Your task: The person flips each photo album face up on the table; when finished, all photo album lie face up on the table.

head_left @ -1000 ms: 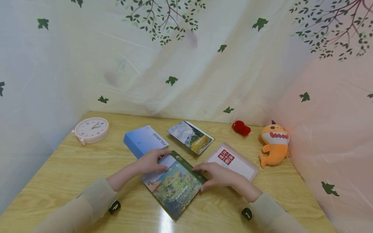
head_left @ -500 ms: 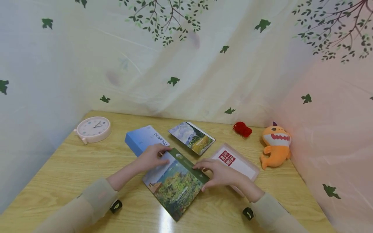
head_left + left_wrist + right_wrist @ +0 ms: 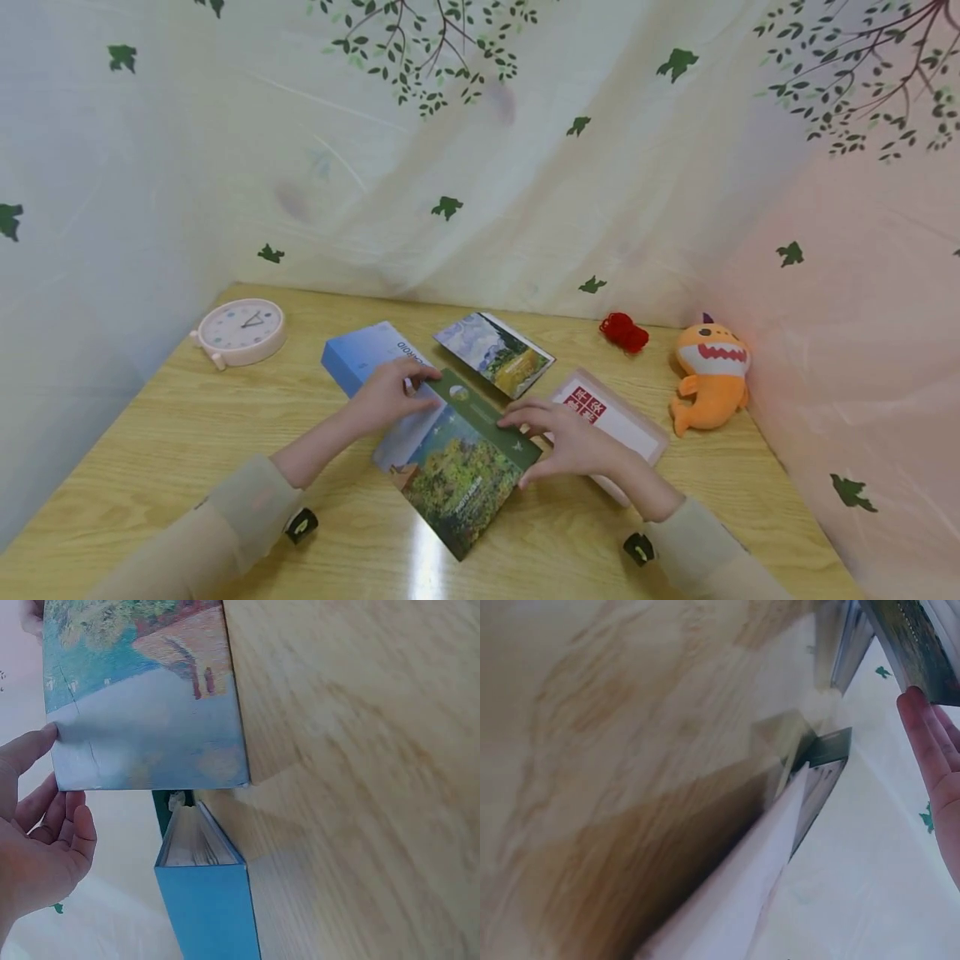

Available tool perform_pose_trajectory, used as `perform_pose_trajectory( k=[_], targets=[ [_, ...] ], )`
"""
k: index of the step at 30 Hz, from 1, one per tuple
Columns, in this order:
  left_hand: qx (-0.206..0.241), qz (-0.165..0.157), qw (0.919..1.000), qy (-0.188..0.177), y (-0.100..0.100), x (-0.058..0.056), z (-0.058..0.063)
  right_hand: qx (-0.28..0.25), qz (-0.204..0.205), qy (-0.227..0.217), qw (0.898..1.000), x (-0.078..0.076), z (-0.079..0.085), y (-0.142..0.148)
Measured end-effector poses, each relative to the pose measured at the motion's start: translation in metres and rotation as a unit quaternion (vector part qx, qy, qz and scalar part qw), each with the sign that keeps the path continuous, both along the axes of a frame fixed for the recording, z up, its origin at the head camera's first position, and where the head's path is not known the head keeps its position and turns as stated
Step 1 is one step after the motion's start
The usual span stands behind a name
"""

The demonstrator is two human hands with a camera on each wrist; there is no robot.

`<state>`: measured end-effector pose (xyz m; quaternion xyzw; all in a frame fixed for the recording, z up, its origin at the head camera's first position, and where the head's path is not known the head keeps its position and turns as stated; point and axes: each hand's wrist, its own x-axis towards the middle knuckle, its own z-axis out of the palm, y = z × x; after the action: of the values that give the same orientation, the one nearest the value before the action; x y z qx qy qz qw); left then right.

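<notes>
A photo album (image 3: 465,467) with a painted garden cover and a dark green strip slants up from the table, its green end raised. My left hand (image 3: 386,396) pinches its upper left corner; in the left wrist view the thumb lies on the cover of the album (image 3: 150,727) and the other fingers curl at its edge. On the opposite corner, my right hand (image 3: 573,437) grips the green strip, fingers on top and thumb by the side edge. The right wrist view catches only a corner of the album (image 3: 930,645) against the fingers.
Just behind the left hand lies a thick blue book (image 3: 360,354) marked POLAROID. A landscape-covered book (image 3: 498,354) sits behind the album, and a white card with red characters (image 3: 626,429) to the right. Farther out are a pink clock (image 3: 240,329), red yarn (image 3: 624,332) and an orange shark toy (image 3: 708,379).
Both hands have raised the album's green end and shifted it slightly up and right in the head view. The grip looks the same; the other objects stay in place.
</notes>
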<state>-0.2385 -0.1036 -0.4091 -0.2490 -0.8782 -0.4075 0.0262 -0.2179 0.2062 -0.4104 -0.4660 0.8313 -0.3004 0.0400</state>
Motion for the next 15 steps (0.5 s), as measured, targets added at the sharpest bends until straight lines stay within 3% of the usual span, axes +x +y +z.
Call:
perform_pose_trajectory(
  k=[15],
  targets=[
    [0.011, 0.035, 0.9993, 0.008, -0.002, 0.010, 0.018, -0.031, -0.002, 0.010, 0.999, 0.009, 0.020, -0.002]
  ],
)
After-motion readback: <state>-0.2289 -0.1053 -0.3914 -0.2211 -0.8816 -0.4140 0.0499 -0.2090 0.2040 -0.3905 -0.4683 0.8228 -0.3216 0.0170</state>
